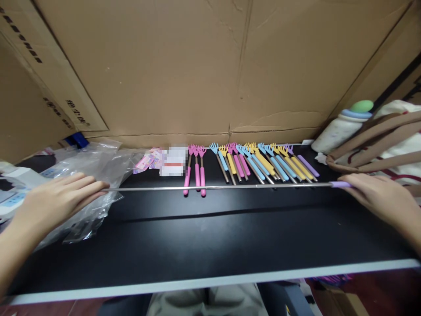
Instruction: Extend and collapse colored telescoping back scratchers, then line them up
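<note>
Black table [210, 250] backed by cardboard [177, 79] | metal rod [230, 187] with purple handle [340, 184] held level above it, between both hands | rod's left end clasped by left hand [64, 193] | handle clasped by right hand [383, 197] | pink scratchers [203, 177] and mixed-colour scratchers [287, 169] laid out behind | clear plastic [98, 210] heaped beside left hand

1. Table [204, 250]: black top, pale front edge [210, 282]; soft light reflected mid-surface.
2. Behind the table: brown cardboard wall [171, 70], standing high, creased vertically, lightly scuffed.
3. Left of the table: cardboard side panel [19, 96]; tan strip [55, 66] along the corner, bearing dark printed characters.
4. Right of the table: further cardboard panel [388, 66], set at an angle.
5. Below the table: reddish floor [391, 292]; cardboard box [351, 303] toward the right.
</note>
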A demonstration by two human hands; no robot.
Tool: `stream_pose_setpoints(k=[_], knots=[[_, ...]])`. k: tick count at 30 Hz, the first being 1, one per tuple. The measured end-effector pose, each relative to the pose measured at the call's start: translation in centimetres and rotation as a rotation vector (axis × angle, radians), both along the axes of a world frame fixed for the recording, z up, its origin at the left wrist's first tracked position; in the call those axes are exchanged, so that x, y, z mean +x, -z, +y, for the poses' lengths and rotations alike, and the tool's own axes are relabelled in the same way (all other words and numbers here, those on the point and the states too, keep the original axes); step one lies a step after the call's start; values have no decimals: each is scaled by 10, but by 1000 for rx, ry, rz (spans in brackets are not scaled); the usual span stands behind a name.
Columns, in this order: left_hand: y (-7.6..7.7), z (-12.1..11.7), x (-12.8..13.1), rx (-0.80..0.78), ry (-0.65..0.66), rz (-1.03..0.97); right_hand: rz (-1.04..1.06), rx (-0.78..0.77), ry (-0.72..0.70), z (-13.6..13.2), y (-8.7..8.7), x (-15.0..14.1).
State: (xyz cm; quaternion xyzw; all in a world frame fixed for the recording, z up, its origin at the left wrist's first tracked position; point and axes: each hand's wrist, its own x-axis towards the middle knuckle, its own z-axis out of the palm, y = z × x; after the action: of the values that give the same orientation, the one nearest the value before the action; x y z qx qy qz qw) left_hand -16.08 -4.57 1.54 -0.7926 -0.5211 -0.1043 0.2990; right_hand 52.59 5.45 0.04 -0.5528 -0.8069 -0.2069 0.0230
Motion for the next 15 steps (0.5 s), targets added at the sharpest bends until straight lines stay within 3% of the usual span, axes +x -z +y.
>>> stream_pose_setpoints(k=[3,10,12,15], knots=[[4,-3,-1,43,53,182,15,-27,25,0,-2,-2],[0,-2,-1,147,63,220,-28,50,11,-1,-14,-23],[-2,1,14,162,98,235,-56,117,-85,-5,-16,-46],[-3,6,57,150,107,265,-75,241,-306,-17,-16,-98]])
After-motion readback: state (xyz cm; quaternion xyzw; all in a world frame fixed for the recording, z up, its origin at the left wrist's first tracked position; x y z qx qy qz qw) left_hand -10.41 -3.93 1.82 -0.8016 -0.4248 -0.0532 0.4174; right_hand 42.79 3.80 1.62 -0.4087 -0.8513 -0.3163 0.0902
